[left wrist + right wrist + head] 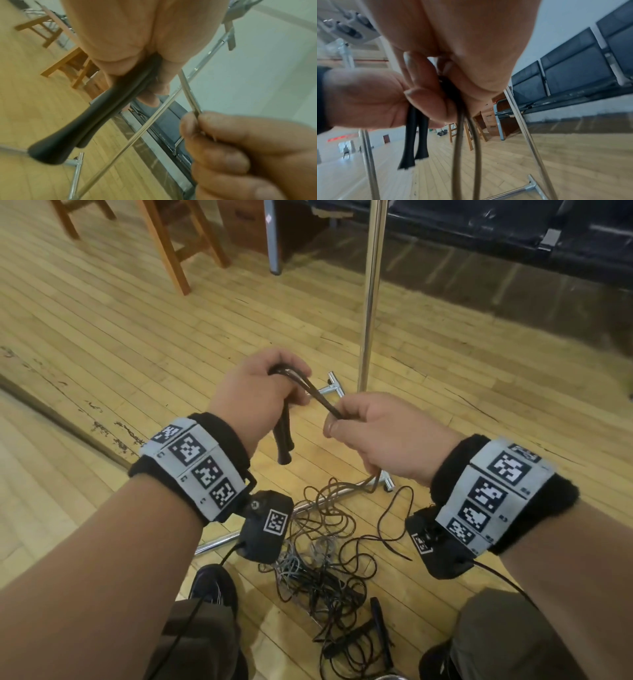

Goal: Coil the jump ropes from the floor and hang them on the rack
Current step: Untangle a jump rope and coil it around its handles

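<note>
Both hands (260, 392) (387, 433) grip one rope (325, 402) stretched between them.

Tangled jump ropes (325, 570), seemingly several, on wooden floor (102, 330)

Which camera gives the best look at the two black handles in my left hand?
The right wrist view: both black handles hang side by side below the left hand, ends clear. The left wrist view shows them close but blurred. The head view shows them small, poking out under the fist.
</note>
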Action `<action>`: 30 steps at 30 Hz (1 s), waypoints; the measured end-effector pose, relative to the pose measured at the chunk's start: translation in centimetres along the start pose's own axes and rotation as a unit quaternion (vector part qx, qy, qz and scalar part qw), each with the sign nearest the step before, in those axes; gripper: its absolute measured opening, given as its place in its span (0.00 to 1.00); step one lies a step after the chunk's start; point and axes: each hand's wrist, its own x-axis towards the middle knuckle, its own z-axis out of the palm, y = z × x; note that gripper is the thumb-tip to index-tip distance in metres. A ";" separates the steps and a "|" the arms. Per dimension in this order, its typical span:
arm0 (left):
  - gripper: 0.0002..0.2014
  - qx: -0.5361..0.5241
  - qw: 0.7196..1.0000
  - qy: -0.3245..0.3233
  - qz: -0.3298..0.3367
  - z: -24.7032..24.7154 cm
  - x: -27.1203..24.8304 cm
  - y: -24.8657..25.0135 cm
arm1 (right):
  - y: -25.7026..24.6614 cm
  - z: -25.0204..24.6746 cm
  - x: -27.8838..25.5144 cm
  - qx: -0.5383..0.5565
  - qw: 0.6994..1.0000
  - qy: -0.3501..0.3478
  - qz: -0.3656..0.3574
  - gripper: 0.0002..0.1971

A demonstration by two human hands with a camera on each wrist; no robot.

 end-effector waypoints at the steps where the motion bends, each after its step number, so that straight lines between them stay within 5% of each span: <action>1: 0.17 -0.044 0.999 0.014 -0.003 -0.1 0.1 0.0 | 0.1 0.0 0.0 -0.029 1.000 0.008 -0.004 0.08; 4: 0.16 -0.181 0.983 0.027 -0.012 0.0 0.3 0.3 | 0.6 -0.2 0.2 -0.049 0.998 0.034 0.018 0.09; 9: 0.14 -0.406 0.913 0.028 -0.017 1.6 -0.2 1.3 | 0.8 0.4 0.8 0.041 0.992 0.089 0.076 0.13; 13: 0.13 -0.489 0.870 0.055 -0.025 2.7 -0.3 1.9 | 0.8 1.1 1.1 0.236 0.959 0.079 0.137 0.22; 16: 0.11 -0.493 0.867 0.052 -0.047 3.3 -0.3 1.9 | 0.7 1.4 1.2 0.335 0.926 0.115 0.131 0.19; 20: 0.08 -0.308 0.950 -0.023 -0.039 2.2 -0.2 1.4 | 1.0 0.1 1.1 0.314 0.926 0.169 0.120 0.13; 23: 0.06 0.000 0.998 -0.065 0.022 0.1 -0.3 1.2 | 1.2 -1.1 0.9 0.185 0.963 0.167 0.099 0.13; 26: 0.11 0.317 0.934 -0.145 0.073 -0.8 -1.4 1.4 | 1.4 -0.5 0.4 0.007 0.992 0.109 0.068 0.14; 28: 0.19 0.394 0.893 -0.205 0.071 -0.2 -2.4 1.3 | 1.3 0.7 0.1 -0.039 0.995 0.071 0.051 0.14; 30: 0.23 0.412 0.883 -0.216 0.066 0.8 -3.0 0.8 | 1.0 1.6 0.1 -0.043 0.997 0.051 0.045 0.14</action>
